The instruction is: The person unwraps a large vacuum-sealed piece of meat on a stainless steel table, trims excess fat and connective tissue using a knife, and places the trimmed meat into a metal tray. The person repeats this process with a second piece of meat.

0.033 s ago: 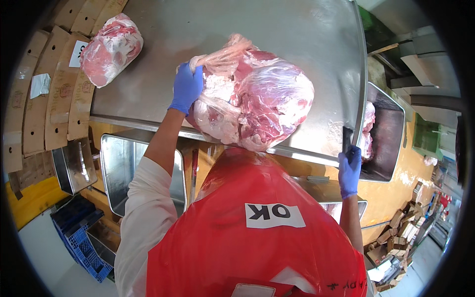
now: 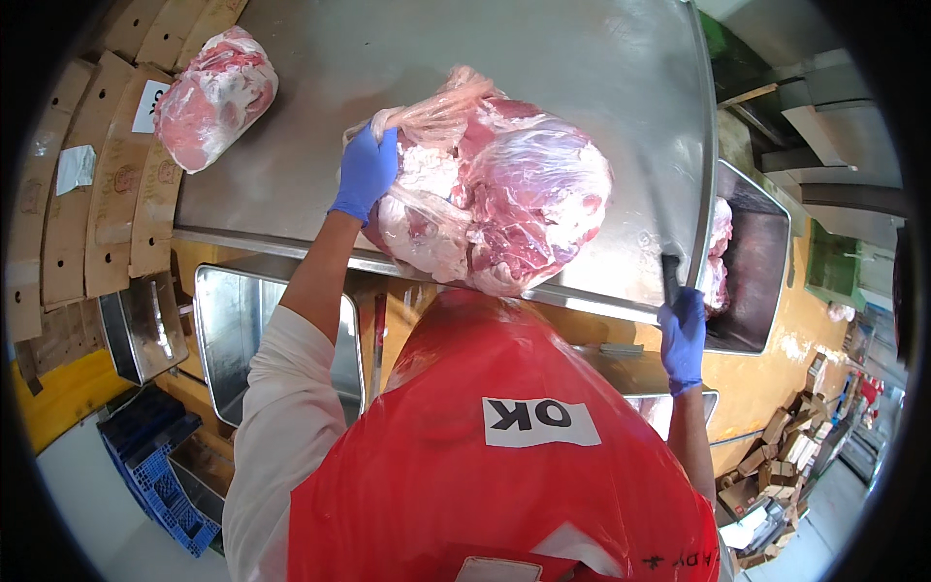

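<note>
A large cut of raw meat (image 2: 538, 194), red with white fat and silvery membrane, lies at the near edge of the steel table (image 2: 388, 44). My blue-gloved left hand (image 2: 369, 173) is closed on its left side, by a loose pale flap (image 2: 441, 112) of fat or skin. Over the table's near right corner, my blue-gloved right hand (image 2: 684, 325) is closed around the black handle (image 2: 671, 276) of a knife. Its blade is blurred against the steel and hard to make out. A smaller piece of meat (image 2: 215, 102) rests at the far left, beside cardboard boxes.
Cardboard boxes (image 2: 112, 184) line the left side. A metal tub (image 2: 761, 262) with meat in it stands past the table's right edge. Below the near edge, a steel tub (image 2: 233, 339) sits left of my red apron (image 2: 495, 504). Blue plastic crates (image 2: 170, 485) stand lower left.
My right hand and the knife have shifted slightly left, and the handle has tilted. My left hand and the large cut look the same.
</note>
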A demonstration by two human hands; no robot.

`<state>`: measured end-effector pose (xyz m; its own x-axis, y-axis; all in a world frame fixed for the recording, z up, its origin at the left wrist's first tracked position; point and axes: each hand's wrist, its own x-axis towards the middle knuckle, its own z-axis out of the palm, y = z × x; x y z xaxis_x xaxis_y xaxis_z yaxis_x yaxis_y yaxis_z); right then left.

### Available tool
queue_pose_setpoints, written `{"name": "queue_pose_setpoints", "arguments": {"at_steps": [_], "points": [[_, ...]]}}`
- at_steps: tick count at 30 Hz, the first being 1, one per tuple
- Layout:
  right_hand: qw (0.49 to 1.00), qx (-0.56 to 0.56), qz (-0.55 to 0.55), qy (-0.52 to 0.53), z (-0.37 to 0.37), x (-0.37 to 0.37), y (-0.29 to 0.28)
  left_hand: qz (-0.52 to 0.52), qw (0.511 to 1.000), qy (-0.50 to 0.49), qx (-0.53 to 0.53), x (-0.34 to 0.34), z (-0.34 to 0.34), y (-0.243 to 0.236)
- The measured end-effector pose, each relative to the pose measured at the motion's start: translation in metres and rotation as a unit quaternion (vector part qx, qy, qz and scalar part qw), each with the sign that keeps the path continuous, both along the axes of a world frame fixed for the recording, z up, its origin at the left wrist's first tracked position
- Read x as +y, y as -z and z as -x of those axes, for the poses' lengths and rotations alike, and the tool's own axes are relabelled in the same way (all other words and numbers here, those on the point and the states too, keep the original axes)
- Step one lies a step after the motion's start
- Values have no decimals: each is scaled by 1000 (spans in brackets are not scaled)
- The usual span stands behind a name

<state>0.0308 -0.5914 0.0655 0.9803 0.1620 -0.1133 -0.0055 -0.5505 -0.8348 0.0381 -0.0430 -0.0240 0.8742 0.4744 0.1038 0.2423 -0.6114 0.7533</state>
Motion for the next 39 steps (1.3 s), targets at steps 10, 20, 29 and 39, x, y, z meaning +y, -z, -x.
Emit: {"name": "queue_pose_setpoints", "arguments": {"at_steps": [10, 20, 29, 39], "points": [[924, -119, 256, -259, 20, 84, -113, 10, 999, 2, -37, -10, -2, -4], [810, -218, 384, -386, -2, 156, -189, 39, 995, 2, 93, -10, -2, -12], [732, -145, 500, -439, -12, 190, -168, 4, 997, -67, 48, -33, 15, 17], [809, -216, 345, -425, -39, 89, -54, -25, 995, -89, 35, -23, 3, 33]]}}
